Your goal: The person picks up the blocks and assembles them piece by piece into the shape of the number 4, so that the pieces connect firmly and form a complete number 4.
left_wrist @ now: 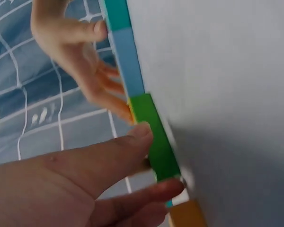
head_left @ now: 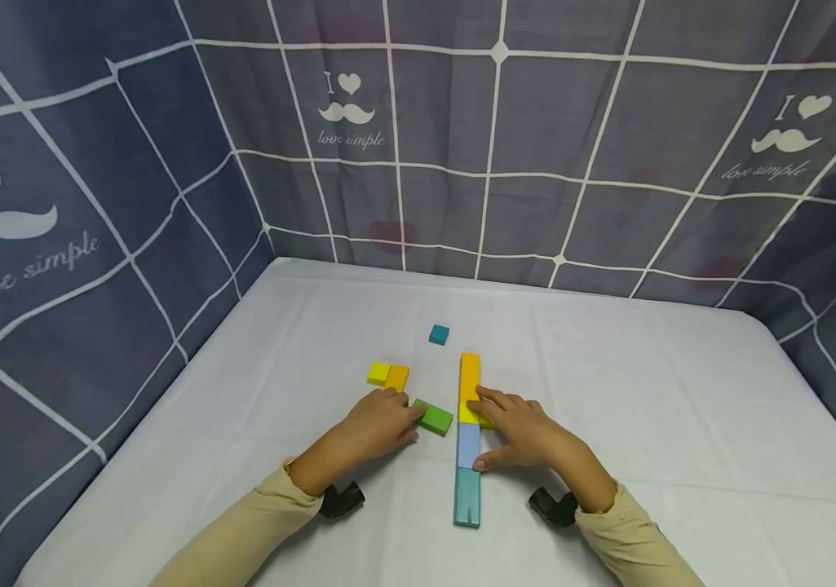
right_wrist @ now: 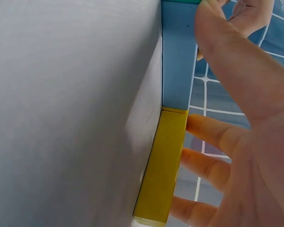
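White cloth-covered table (head_left: 608, 408), faintly creased, walled by grey grid-print fabric (head_left: 168, 204).

Flat, matte, rectangular painted blocks. A straight row runs away from the person: teal block (head_left: 467, 497) nearest, then light blue block (head_left: 468, 445), yellow block (head_left: 471, 414), orange block (head_left: 470, 377), set end to end.

Right hand (head_left: 524, 432): fingers straight, laid against the yellow block's right side, thumb by the light blue block. Pressing, not clasping. In the right wrist view the fingertips (right_wrist: 199, 125) meet the yellow block's (right_wrist: 163, 165) edge.

Left hand (head_left: 381, 424): fingertips on the green block (head_left: 433, 416), which lies askew just left of the row. Left wrist view shows thumb (left_wrist: 132, 137) and finger either side of the green block (left_wrist: 156, 142), a light pinch.

Farther off: small yellow-and-orange pair (head_left: 388, 375), lone teal square (head_left: 439, 333).
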A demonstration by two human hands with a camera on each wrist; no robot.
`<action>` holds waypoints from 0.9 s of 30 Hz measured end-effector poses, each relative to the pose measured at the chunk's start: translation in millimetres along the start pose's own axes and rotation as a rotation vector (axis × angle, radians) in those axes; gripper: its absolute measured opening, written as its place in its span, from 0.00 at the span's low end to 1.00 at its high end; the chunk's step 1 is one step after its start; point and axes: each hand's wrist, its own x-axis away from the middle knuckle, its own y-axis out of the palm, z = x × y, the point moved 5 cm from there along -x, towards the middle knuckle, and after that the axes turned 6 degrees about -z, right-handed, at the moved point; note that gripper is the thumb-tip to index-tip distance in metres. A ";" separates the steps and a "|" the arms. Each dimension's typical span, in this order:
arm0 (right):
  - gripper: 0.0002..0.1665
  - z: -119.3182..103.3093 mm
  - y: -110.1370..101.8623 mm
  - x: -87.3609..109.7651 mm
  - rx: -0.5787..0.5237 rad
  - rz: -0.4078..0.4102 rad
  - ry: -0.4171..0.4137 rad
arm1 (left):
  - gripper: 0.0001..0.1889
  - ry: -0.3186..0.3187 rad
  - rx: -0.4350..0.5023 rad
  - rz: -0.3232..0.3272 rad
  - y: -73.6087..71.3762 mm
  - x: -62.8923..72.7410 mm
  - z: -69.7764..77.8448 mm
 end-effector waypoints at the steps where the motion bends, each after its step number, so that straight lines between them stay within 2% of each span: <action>1: 0.52 0.1 0.1 -0.1 -0.002 -0.002 -0.002 | 0.18 0.012 0.025 0.007 -0.8 0.4 -2.7; 5: 0.52 1.9 1.5 -0.3 -0.009 -0.012 0.007 | 0.18 0.040 0.084 0.055 -6.8 -1.4 -11.1; 8: 0.52 3.8 2.7 0.0 -0.007 -0.016 0.016 | 0.20 0.079 0.075 0.087 -11.7 -6.2 -10.7; 10: 0.52 4.6 2.8 -0.2 -0.001 -0.013 0.016 | 0.22 0.114 0.066 0.092 -12.9 -10.3 -7.8; 14: 0.52 4.4 2.3 -0.8 0.003 -0.013 0.016 | 0.22 0.155 0.039 0.053 -6.1 -18.3 -2.0; 17: 0.52 3.0 1.8 -0.7 -0.009 -0.019 0.013 | 0.21 0.157 0.011 0.032 1.4 -21.4 -0.3; 22: 0.52 0.6 1.8 -0.1 -0.008 -0.021 0.002 | 0.18 0.148 -0.001 0.083 6.1 -22.5 -0.9; 27: 0.53 1.7 1.7 -0.8 0.001 -0.013 0.003 | 0.18 0.127 -0.001 0.118 4.2 -26.0 -1.6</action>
